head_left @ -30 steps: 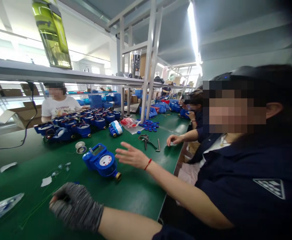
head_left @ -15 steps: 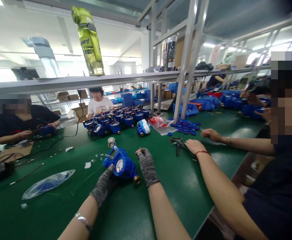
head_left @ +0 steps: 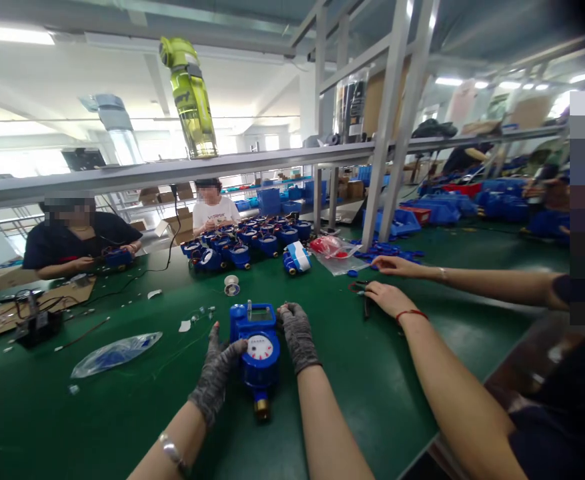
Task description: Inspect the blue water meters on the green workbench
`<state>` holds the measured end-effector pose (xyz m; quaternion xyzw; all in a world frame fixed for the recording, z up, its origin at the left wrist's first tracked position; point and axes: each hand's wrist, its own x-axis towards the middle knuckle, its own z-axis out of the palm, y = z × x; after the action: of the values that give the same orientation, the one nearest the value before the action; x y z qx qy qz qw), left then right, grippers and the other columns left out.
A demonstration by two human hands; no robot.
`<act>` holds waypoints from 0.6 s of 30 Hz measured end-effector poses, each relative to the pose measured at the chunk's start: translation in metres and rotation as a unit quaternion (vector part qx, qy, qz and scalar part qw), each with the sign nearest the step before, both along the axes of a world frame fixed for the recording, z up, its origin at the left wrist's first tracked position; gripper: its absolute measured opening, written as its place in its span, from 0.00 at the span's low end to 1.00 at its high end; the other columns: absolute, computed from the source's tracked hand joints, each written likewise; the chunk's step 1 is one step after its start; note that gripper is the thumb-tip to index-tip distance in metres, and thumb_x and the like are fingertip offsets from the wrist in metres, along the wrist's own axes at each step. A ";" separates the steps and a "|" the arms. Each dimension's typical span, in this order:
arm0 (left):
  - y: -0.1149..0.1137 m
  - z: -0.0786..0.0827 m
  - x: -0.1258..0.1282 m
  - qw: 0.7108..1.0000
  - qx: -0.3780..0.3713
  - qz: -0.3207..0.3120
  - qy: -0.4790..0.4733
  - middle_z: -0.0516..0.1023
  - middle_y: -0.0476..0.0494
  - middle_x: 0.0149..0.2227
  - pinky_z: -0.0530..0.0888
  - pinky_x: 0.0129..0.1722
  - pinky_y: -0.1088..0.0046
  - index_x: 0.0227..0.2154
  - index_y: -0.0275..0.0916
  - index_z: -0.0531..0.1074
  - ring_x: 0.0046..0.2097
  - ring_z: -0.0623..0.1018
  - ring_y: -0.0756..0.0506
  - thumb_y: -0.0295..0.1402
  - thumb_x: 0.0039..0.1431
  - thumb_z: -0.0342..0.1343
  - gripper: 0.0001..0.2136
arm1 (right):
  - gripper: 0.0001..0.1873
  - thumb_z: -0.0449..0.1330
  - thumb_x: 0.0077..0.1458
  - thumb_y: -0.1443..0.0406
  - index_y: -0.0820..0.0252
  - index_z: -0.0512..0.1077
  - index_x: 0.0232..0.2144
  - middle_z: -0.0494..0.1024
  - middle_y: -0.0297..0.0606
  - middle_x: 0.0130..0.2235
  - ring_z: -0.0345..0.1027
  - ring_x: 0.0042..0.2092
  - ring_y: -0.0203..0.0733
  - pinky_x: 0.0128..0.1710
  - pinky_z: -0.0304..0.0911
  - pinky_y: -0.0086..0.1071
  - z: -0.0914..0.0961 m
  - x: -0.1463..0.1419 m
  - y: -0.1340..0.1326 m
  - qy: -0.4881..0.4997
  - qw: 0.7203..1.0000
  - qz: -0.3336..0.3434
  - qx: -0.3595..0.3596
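A blue water meter faces me on the green bench, its round white dial in the middle, a small display window at the far end and a brass pipe end toward me. My left hand, in a grey fingerless glove, grips its left side; the thumb lies on the dial's rim and one finger points up beside the body. At the meter's upper right corner is my right hand, gloved alike, its fingers curled in a pinch. Whatever those fingertips hold is hidden. Beyond the meter lies a spool of thin wire.
Several blue meters are grouped at the back. A co-worker's hands are close on my right, by dark-handled pliers. A clear plastic bag lies left. A metal shelf with bottles crosses above the bench.
The water meter has turned so its brass end points toward me and its dial faces up at me. My right hand is now against its upper corner. The co-worker's far hand has moved left.
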<state>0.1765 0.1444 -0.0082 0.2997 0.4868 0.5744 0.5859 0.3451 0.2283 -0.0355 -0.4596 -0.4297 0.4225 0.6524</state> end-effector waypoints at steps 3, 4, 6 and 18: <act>-0.040 0.003 -0.030 1.000 0.009 0.008 0.018 0.57 0.37 0.65 0.70 0.54 0.48 0.64 0.57 0.46 0.59 0.68 0.28 0.36 0.38 0.74 0.53 | 0.14 0.59 0.44 0.56 0.61 0.68 0.29 0.74 0.35 0.26 0.68 0.27 0.36 0.29 0.66 0.30 0.006 -0.016 -0.010 0.033 0.997 0.064 -0.033; -0.055 0.002 -0.042 1.000 0.014 0.009 0.019 0.57 0.39 0.65 0.70 0.55 0.49 0.64 0.57 0.48 0.60 0.66 0.29 0.37 0.39 0.73 0.51 | 0.15 0.61 0.43 0.56 0.62 0.68 0.29 0.74 0.36 0.27 0.68 0.27 0.36 0.29 0.67 0.31 0.008 -0.022 -0.014 0.050 0.992 0.103 -0.045; -0.084 0.000 -0.065 1.000 0.023 0.012 0.007 0.60 0.40 0.64 0.71 0.54 0.51 0.62 0.55 0.54 0.60 0.66 0.30 0.38 0.42 0.71 0.45 | 0.16 0.63 0.41 0.57 0.63 0.69 0.30 0.74 0.37 0.28 0.70 0.28 0.37 0.31 0.68 0.33 0.013 -0.036 -0.022 0.077 0.978 0.185 -0.062; -0.145 0.004 -0.150 0.973 0.029 0.200 0.108 0.70 0.34 0.55 0.72 0.51 0.48 0.52 0.42 0.64 0.55 0.71 0.28 0.39 0.42 0.71 0.34 | 0.09 0.61 0.48 0.62 0.65 0.74 0.30 0.75 0.39 0.31 0.68 0.33 0.38 0.33 0.64 0.30 0.031 -0.110 -0.082 -0.210 0.910 0.352 0.068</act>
<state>0.0270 -0.0004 -0.0041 0.2735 0.5800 0.6581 0.3945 0.2346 0.1466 -0.0043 -0.3110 -0.7182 0.4881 0.3864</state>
